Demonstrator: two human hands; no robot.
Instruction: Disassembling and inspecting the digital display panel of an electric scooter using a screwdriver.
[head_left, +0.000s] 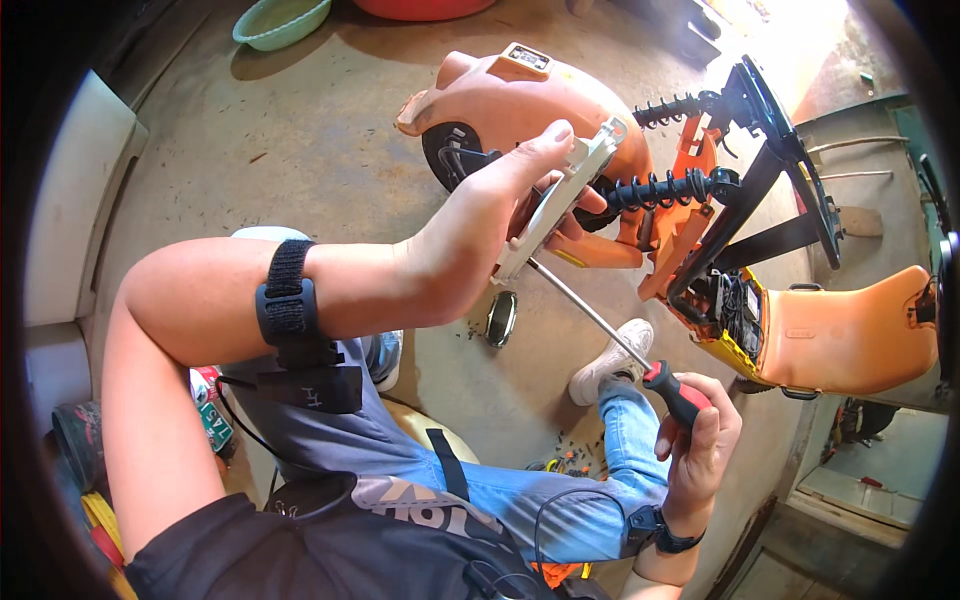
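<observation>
Big orange fender (600, 95) and a black spring shock (690, 188) crowd in right behind the work, and there's an oval dark-rimmed piece (502, 320) down on the floor (330, 130). Left hand (475, 225) has its grip clamped on the pale grey plastic bracket (563, 205), hiding part of it: long, skinny, kinda notched, tilted mid-air. Right hand (708, 445) is wrapped round a red-and-black screwdriver (655, 375), shaft reaching the bracket's lower end. Floor's dull tan, specked with dark bits; pale green basin (283, 24) up top.
</observation>
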